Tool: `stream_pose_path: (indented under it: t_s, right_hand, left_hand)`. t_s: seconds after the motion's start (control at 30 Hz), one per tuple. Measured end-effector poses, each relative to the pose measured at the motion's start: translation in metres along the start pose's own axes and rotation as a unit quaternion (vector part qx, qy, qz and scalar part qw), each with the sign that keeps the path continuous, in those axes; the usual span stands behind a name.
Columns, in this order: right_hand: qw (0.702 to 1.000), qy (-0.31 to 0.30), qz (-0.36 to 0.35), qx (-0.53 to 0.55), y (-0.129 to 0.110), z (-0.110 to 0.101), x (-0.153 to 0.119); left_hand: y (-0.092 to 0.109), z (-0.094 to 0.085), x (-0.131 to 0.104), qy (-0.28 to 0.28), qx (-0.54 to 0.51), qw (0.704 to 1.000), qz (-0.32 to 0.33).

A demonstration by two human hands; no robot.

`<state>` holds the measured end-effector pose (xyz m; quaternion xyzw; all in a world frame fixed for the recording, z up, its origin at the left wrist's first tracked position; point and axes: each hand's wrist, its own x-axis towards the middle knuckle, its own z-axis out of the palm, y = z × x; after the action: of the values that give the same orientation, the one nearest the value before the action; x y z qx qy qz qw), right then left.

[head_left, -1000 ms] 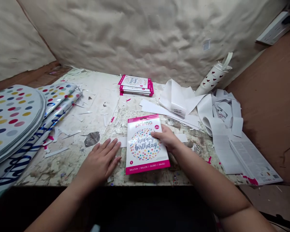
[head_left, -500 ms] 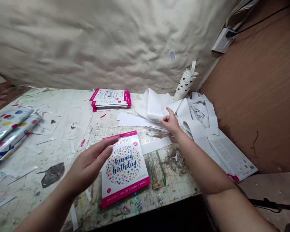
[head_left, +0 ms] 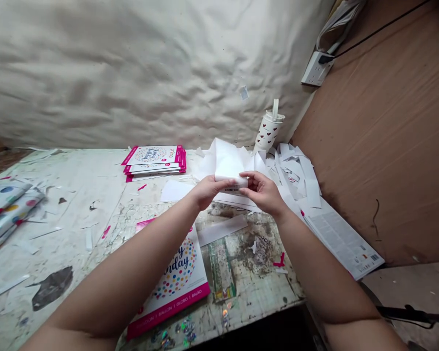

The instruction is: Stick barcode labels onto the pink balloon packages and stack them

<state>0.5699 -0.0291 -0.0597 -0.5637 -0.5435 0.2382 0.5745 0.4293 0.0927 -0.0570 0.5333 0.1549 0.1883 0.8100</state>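
Note:
A roll of white label sheet (head_left: 229, 163) with small barcode print along its front edge lies at the middle back of the table. My left hand (head_left: 209, 190) grips its left front side, thumb along the edge. On the right side, my right hand (head_left: 261, 191) pinches the same roll between thumb and fingers. Below my left forearm lies a balloon packet (head_left: 185, 278) with a pink border and "birthday" lettering, partly hidden by the arm.
Stacked pink-edged packets (head_left: 155, 156) stand at the back left. A bottle with hearts (head_left: 269, 131) is behind the roll. Curled white strips (head_left: 309, 180) and a printed packet (head_left: 346, 241) lie right. Dotted foil (head_left: 12, 209) lies far left, among paper scraps.
My left hand has moved from above the balloon packet to the white roll and taken hold of it. My right hand has closed on the roll's right side. The view has shifted slightly.

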Motion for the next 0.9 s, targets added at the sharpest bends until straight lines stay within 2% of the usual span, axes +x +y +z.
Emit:
stream_pose_path:
  t_s: [0.1, 0.27, 0.4, 0.53, 0.6, 0.67, 0.7, 0.8, 0.87, 0.9]
  right_hand:
    - [0.988, 0.039, -0.059, -0.138, -0.001, -0.002, -0.004]
    - [0.921, 0.077, -0.182, -0.337, -0.008, -0.001, -0.008]
    - [0.869, 0.116, -0.223, -0.426, -0.006, -0.001, -0.011]
    - [0.795, 0.171, -0.279, -0.511, 0.0, -0.002, -0.013]
    - [0.773, 0.182, -0.297, -0.53, 0.0, -0.001, -0.015]
    - [0.786, 0.183, -0.296, -0.511, -0.004, 0.003, -0.022]
    - [0.809, 0.172, -0.289, -0.483, -0.009, 0.006, -0.027]
    - [0.919, 0.095, -0.225, -0.31, -0.023, 0.013, -0.047]
    - [0.971, 0.047, -0.153, -0.178, -0.027, 0.015, -0.058]
    - [0.983, 0.025, -0.115, -0.144, -0.026, 0.015, -0.062]
  left_hand:
    - [0.001, 0.005, -0.001, 0.021, -0.018, 1.0, 0.004]
    - [0.001, 0.013, 0.001, 0.101, -0.008, 0.994, -0.045]
    - [0.001, 0.019, -0.001, 0.13, -0.001, 0.991, -0.041]
    - [0.002, 0.024, -0.002, 0.156, 0.004, 0.986, -0.052]
    - [0.002, 0.027, 0.004, 0.168, 0.013, 0.983, -0.068]
    - [0.004, 0.027, 0.016, 0.176, 0.026, 0.98, -0.084]
    - [0.006, 0.025, 0.023, 0.183, 0.035, 0.978, -0.09]
    - [0.025, 0.006, 0.041, 0.226, 0.056, 0.968, -0.096]
    - [0.045, -0.02, 0.034, 0.282, 0.162, 0.943, -0.073]
    - [0.055, -0.036, 0.022, 0.309, 0.279, 0.907, -0.055]
